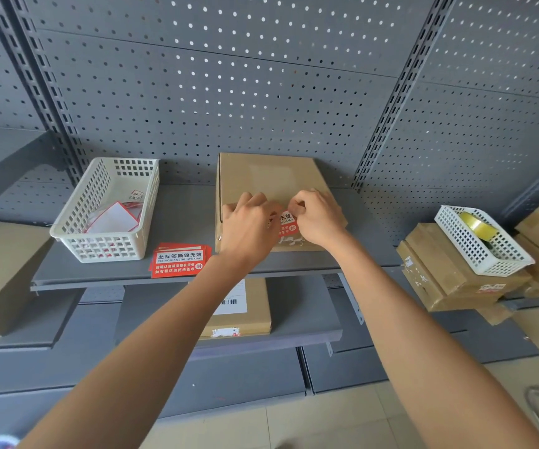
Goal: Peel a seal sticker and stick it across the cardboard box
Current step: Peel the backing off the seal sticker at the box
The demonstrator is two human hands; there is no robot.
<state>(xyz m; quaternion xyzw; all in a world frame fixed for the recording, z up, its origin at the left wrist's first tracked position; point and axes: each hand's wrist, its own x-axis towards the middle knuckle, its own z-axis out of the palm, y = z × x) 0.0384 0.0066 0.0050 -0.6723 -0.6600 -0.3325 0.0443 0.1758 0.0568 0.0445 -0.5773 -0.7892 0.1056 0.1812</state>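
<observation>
Right now both hands are busy at the near edge of the cardboard box (pixel 271 179), which sits on the grey shelf (pixel 177 222) against the wall full of holes. A red seal sticker (pixel 287 225) shows between the hands, at the front top edge of the box, where the lid meets the front side. It seems to bend over that edge, part on top and part going down the front.

The left hand (pixel 248 226) lies on the box just to the left of the sticker, fingers curled down; how much of the sticker it covers is hidden. The right hand (pixel 315 218) is on the other side of the sticker, with its thumb and first finger pinched together at the top right corner (maybe on the sticker, maybe on its backing, it is too small to tell).

I think this is the sticking step. The peeling looks done or almost done. Next, the sticker needs to be pressed flat and rubbed down so it holds both the lid and the front.

More red stickers (pixel 180 260) lie on the shelf left of the box, and a white basket (pixel 109 209) stands farther left.
</observation>
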